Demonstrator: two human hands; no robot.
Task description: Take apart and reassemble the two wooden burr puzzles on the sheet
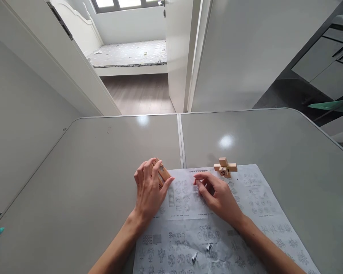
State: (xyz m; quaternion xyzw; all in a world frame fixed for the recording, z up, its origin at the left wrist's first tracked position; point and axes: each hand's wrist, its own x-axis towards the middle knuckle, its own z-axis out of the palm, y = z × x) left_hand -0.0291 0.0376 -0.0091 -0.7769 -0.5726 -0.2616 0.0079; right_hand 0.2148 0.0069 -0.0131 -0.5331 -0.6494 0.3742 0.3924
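A printed sheet (178,224) lies on the gray table (74,190). At the sheet's top left corner, the left hand (149,186) arches over some wooden pieces (165,174), gripping them from above. Over the sheet's upper middle, the right hand (215,192) is loosely curled. A cross-shaped block assembly (223,167) stands at the sheet's top edge, right of its middle, a dark mark on one face. Torn spots (194,258) show in the sheet's lower half. Well beyond the sheet's far edge, an open door (178,49) stands beside a bed (131,53).
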